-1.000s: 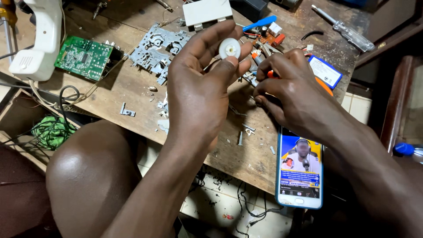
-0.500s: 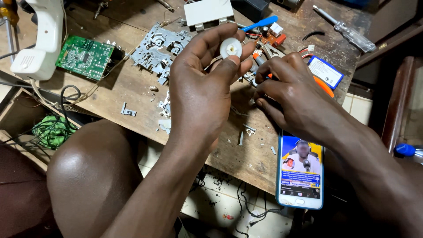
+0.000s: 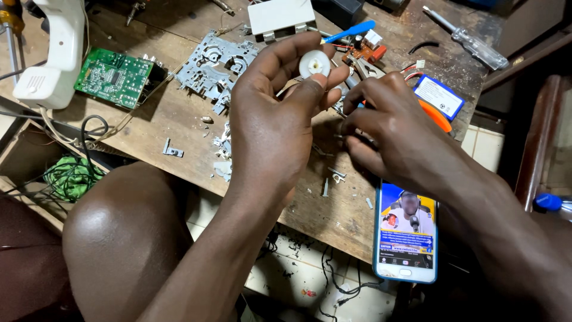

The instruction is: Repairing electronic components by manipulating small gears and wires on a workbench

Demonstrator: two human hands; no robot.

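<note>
left hand [image 3: 271, 128] fingers pinched shut on small white wheel [image 3: 314, 63], raised above worktop [image 3: 179, 116] for a clear look; right hand [image 3: 396, 140] curled beside, grip contents unclear

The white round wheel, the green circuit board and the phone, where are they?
white round wheel [image 3: 314, 63], head view, on its flat face near the hub.
green circuit board [image 3: 113, 77], head view, middle of the board.
phone [image 3: 406, 232], head view, on its lit screen.
</note>
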